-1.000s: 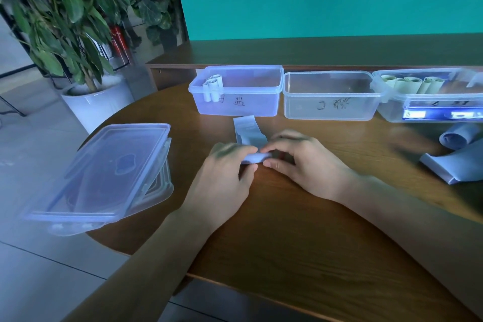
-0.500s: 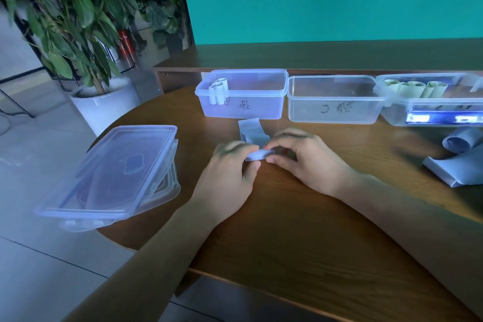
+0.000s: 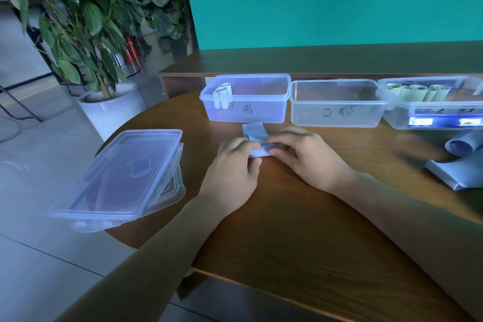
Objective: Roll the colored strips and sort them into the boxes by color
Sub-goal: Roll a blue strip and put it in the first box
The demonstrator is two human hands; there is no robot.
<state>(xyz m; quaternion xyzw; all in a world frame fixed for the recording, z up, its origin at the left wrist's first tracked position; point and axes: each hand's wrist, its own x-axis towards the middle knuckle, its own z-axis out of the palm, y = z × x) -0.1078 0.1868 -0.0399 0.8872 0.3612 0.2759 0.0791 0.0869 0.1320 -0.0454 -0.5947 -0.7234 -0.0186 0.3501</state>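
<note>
A pale blue strip [image 3: 254, 133] lies on the round wooden table [image 3: 300, 230], its near end rolled up. My left hand [image 3: 232, 172] and my right hand [image 3: 308, 159] pinch that rolled end between fingertips. Behind them stand three clear boxes: the left box [image 3: 261, 112] holds two pale rolls [image 3: 222, 94], the middle box [image 3: 337, 110] looks empty, the right box [image 3: 423, 112] holds several greenish rolls [image 3: 418, 91].
Loose blue strips [image 3: 462, 165] lie at the table's right edge, one curled. Stacked clear lids [image 3: 117, 178] overhang the table's left edge. A potted plant [image 3: 86, 34] stands on the floor at left. A wooden counter runs behind the boxes.
The flat part of the strip has grown shorter as the roll under my fingertips moved toward the boxes. Both hands shifted slightly forward.
</note>
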